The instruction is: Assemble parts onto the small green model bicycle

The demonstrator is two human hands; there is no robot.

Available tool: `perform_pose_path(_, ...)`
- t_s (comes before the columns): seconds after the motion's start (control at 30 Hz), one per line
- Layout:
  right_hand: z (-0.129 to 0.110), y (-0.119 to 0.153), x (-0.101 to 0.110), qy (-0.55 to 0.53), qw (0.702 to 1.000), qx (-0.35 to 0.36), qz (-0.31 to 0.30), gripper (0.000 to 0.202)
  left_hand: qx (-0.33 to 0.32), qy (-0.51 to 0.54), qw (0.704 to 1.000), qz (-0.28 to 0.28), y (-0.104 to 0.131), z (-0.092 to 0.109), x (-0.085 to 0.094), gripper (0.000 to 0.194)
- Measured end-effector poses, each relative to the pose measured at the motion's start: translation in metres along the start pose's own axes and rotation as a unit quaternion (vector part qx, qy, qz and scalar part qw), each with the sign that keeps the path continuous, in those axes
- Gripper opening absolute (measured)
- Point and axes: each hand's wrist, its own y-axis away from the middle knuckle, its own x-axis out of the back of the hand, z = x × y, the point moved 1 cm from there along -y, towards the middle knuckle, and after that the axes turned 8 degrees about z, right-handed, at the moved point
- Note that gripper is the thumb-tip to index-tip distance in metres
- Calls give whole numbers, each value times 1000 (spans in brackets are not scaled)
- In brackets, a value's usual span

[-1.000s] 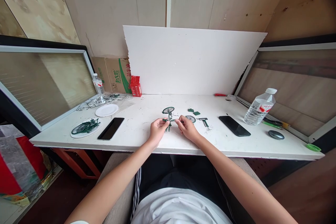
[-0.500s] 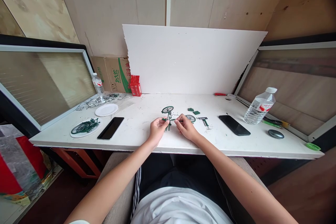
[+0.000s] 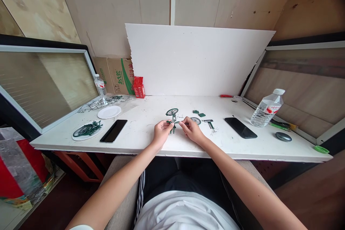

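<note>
A small green model bicycle (image 3: 173,118) stands on the white table (image 3: 145,140), one spoked wheel raised at the back. My left hand (image 3: 161,133) pinches its frame from the left. My right hand (image 3: 192,130) pinches the frame from the right, fingertips almost meeting the left ones. A second green wheel (image 3: 196,120) lies flat just beyond my right hand. Two small green pieces (image 3: 199,113) and a grey-green T-shaped part (image 3: 209,124) lie to the right of it.
Left: a black phone (image 3: 113,130), a white plate (image 3: 109,112), a plate of green parts (image 3: 86,130), clear sprues, a water bottle (image 3: 100,85). Right: another black phone (image 3: 240,128), a water bottle (image 3: 266,107), a dark oval object (image 3: 283,136), a green lid (image 3: 321,149).
Both hands stay on the model bicycle with only slight finger shifts; the view has drifted a little.
</note>
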Motion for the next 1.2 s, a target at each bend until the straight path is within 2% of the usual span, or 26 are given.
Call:
perform_pose_path(0.33,3,-1,0,16,1000,5,-2,41,5,10,1000,5,2,3,-1,45)
perform_pose_path(0.6,-1,0,0,6,999,29,-13,33,1,9,1000,3,0,2,-2,46)
perform_pose_path(1.2,5,0,-2,-22,1000,6,-22,37,-1,7,1000,12,1,4,-2,43)
